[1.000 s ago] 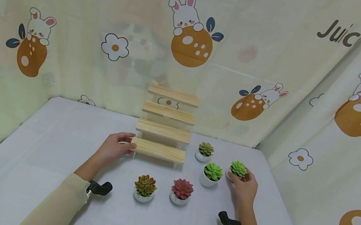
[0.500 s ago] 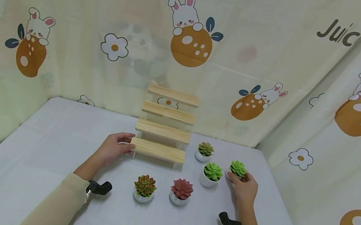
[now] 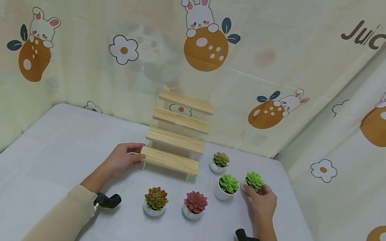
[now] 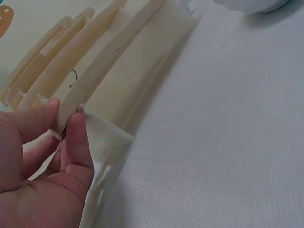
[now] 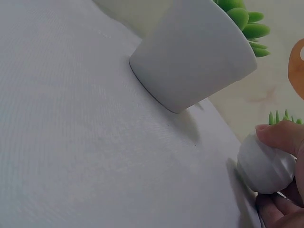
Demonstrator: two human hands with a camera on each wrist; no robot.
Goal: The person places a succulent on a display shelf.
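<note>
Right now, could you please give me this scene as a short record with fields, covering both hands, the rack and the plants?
Left hand: pinches the left end of the lowest board
Right hand: holds the round white pot of the rightmost succulent
Rack: wooden, four stepped boards
Right of rack: dull green succulent; nearer the person, bright green succulent in a taller white pot
In front of rack: red-green succulent, with red succulent to its right
Surface: white-covered table
Backdrop: cream sheet printed with rabbits

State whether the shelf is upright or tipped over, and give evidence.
Upright: the shelf stands on the table, its four boards rising in steps.
</note>
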